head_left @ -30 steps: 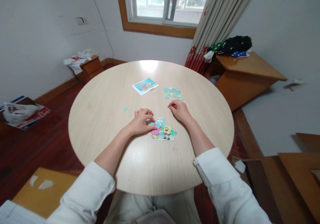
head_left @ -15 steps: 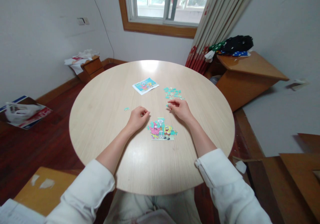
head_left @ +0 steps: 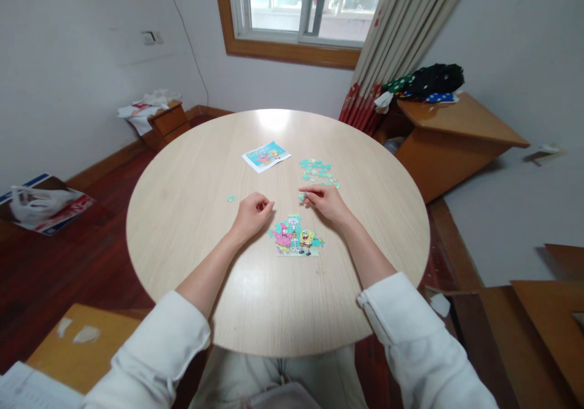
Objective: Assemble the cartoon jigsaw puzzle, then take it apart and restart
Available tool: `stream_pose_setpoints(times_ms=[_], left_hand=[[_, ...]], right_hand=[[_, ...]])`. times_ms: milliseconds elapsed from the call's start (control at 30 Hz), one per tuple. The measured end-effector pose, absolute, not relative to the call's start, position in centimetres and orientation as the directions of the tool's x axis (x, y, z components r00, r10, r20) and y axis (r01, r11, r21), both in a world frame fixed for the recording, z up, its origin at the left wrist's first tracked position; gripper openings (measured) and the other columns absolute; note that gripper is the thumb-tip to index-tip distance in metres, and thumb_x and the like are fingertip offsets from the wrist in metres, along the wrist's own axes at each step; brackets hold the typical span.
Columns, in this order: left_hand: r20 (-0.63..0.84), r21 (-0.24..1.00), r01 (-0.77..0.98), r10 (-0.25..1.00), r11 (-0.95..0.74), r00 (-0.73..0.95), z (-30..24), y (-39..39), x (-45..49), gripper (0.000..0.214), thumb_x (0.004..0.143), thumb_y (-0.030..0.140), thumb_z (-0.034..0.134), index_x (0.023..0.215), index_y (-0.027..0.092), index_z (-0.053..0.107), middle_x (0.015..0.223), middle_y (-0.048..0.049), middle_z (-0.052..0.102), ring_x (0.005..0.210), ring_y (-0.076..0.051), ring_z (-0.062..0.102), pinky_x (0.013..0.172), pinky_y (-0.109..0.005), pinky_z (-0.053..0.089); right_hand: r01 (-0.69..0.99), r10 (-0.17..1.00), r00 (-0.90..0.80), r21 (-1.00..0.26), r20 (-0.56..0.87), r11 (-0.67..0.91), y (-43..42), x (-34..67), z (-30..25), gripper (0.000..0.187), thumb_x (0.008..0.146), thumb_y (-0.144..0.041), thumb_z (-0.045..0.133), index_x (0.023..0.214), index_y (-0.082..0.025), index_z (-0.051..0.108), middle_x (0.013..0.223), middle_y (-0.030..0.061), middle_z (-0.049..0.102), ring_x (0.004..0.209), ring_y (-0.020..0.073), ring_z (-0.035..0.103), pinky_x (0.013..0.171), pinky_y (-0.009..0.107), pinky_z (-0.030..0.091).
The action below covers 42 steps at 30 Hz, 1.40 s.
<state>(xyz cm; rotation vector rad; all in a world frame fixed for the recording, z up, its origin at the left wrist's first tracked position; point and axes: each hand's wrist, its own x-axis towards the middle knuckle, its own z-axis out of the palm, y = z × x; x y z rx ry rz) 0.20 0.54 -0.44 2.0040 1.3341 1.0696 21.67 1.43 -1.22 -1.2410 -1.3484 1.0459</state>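
A partly joined jigsaw puzzle (head_left: 294, 237) with a pink starfish, a tall grey-green figure and a yellow sponge lies near me on the table. My right hand (head_left: 326, 202) pinches a small teal puzzle piece (head_left: 302, 196) between thumb and fingers, just above and right of the joined part. Curled loosely, my left hand (head_left: 252, 214) rests on the table left of the puzzle, and I see nothing in its fingers. Beyond my right hand lies a pile of loose teal puzzle pieces (head_left: 314, 170). One separate piece (head_left: 232, 199) sits to the left of my left hand.
A printed reference picture (head_left: 266, 156) lies farther back on the round table (head_left: 182, 202). Against the right wall, a tilted wooden cabinet (head_left: 460, 135) carries dark cloth (head_left: 435, 80). A curtain (head_left: 396, 44) hangs by the window.
My right hand has moved slightly left and toward me, away from the loose pile, with the teal puzzle piece in its fingers. My left hand has stayed put.
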Motion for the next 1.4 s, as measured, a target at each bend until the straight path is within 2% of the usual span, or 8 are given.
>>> stream_pose_setpoints(times_ms=[367,633,833,1000,1167,1400], left_hand=[[0.328,0.762,0.517,0.921,-0.390,0.211,-0.3,0.5,0.2,0.020,0.077,0.020,0.056,0.058,0.017,0.052,0.061,0.0019,0.050,0.057,-0.010,0.046,0.059,-0.025,0.037],[0.345,0.766,0.506,0.917,-0.397,0.198,-0.5,0.6,0.2,0.020,0.077,0.019,0.056,0.058,0.017,0.052,0.060,0.0024,0.049,0.056,-0.010,0.044,0.058,-0.025,0.036],[0.345,0.757,0.515,0.915,-0.402,0.207,-0.3,0.5,0.3,0.020,0.078,0.020,0.056,0.058,0.017,0.052,0.060,0.0022,0.049,0.057,-0.010,0.045,0.058,-0.025,0.036],[0.316,0.743,0.506,0.896,-0.438,0.312,-0.5,0.6,0.0,0.014,0.075,0.022,0.062,0.064,0.017,0.056,0.066,0.0012,0.053,0.060,-0.011,0.047,0.060,-0.025,0.038],[0.275,0.713,0.516,0.866,-0.475,0.417,-0.8,0.6,-0.3,0.019,0.071,0.031,0.069,0.066,0.017,0.057,0.072,0.0005,0.053,0.066,-0.012,0.050,0.062,-0.026,0.039],[0.213,0.691,0.536,0.845,-0.485,0.490,-0.5,0.5,-0.5,0.017,0.069,0.027,0.071,0.066,0.016,0.058,0.076,-0.0006,0.054,0.072,-0.014,0.052,0.068,-0.029,0.039]], right_hand=[[0.243,0.993,-0.011,-0.963,0.114,0.113,1.3,21.9,-1.2,0.019,0.074,-0.021,0.059,0.087,-0.016,0.073,0.060,0.0001,0.062,0.055,0.0120,0.056,0.059,0.029,0.048],[0.282,0.996,-0.025,-0.955,0.090,0.094,1.2,21.6,-1.1,0.026,0.077,-0.019,0.055,0.095,-0.012,0.071,0.064,0.0024,0.064,0.058,0.0122,0.057,0.063,0.030,0.047],[0.323,0.989,-0.092,-0.935,0.119,0.143,0.5,21.0,-0.6,0.020,0.073,-0.020,0.059,0.087,-0.015,0.072,0.080,0.0064,0.070,0.069,0.0148,0.061,0.067,0.030,0.047],[0.350,0.974,-0.198,-0.920,0.113,0.178,-0.4,19.4,-0.5,0.023,0.074,-0.022,0.057,0.090,-0.013,0.072,0.077,0.0058,0.070,0.067,0.0139,0.059,0.063,0.028,0.044],[0.403,0.951,-0.282,-0.885,0.125,0.235,-1.0,18.4,-0.3,0.020,0.076,-0.020,0.056,0.084,-0.014,0.074,0.083,0.0065,0.071,0.072,0.0142,0.060,0.065,0.026,0.044],[0.426,0.942,-0.313,-0.869,0.120,0.252,-1.1,18.5,-0.1,0.020,0.076,-0.018,0.055,0.083,-0.015,0.074,0.081,0.0054,0.071,0.069,0.0131,0.059,0.065,0.025,0.044]])
